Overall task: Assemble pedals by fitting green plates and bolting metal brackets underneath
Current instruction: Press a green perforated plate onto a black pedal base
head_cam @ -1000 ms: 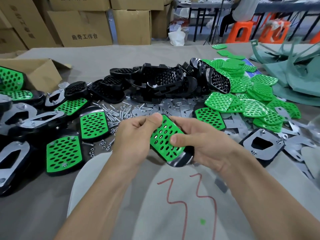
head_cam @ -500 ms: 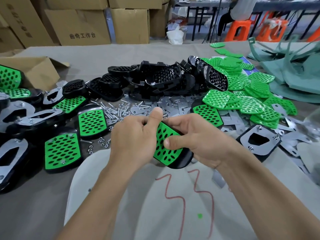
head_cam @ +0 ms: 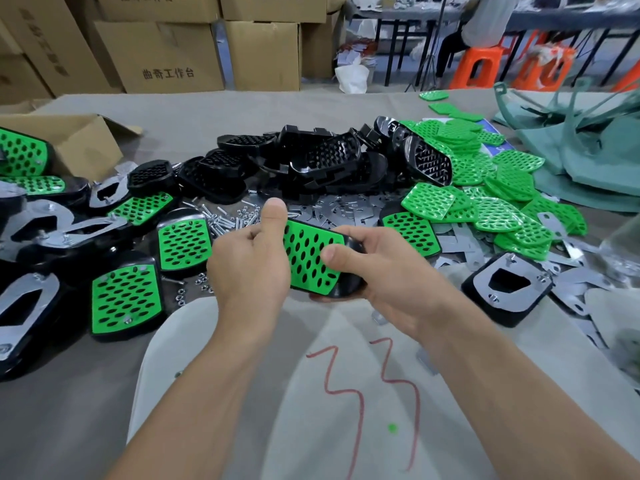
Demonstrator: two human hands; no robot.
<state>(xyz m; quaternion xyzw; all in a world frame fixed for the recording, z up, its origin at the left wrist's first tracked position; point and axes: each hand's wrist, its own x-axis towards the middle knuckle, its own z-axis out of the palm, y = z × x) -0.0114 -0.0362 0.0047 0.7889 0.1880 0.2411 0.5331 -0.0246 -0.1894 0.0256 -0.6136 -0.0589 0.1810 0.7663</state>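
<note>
the pedal is held clear of the table between both hands, its green plate facing up at the camera and its underside, where a bracket would bolt on, turned down out of sight. the left hand curls its fingers against the pedal's left edge with the thumb standing free, hiding that end, while the right hand clamps the other end, thumb flat on the plate and fingers beneath. the pedal likely needs flipping next; the loose metal brackets lie just beyond it, nearer the right hand, and the bolts nearer the left.
</note>
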